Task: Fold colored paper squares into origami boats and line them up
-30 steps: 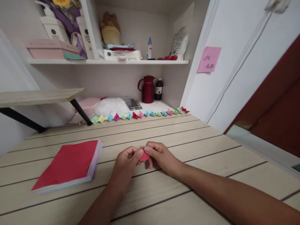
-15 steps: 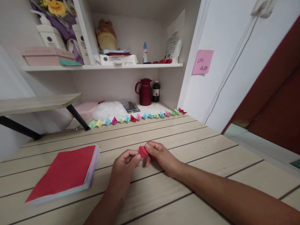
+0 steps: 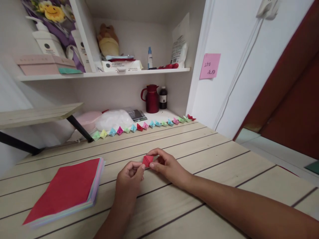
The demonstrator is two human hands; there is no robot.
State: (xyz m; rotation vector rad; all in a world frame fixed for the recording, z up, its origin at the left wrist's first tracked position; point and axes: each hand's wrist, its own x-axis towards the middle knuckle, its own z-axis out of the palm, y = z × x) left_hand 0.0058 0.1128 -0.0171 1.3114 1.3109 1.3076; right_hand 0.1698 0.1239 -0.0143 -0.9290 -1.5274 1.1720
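A small folded piece of red paper [image 3: 148,161] is held between my two hands, just above the wooden tabletop. My left hand [image 3: 130,174] pinches its left corner between thumb and forefinger. On the other side, my right hand [image 3: 168,166] grips it with the thumb low on the near edge and the forefinger curled over the top. Fold lines run diagonally across the red piece. To the left lies a stack of coloured paper [image 3: 66,189] with a red sheet on top.
A row of small folded paper boats [image 3: 140,127] in several colours lines the table's back edge. Behind them stand a dark red jug [image 3: 152,99] and a dark bottle [image 3: 163,98]. A small raised wooden shelf [image 3: 40,114] on black legs occupies the back left.
My right thumb has moved from the top of the red paper to its near edge, and the forefinger now reaches over the top. The camera view has shifted slightly.
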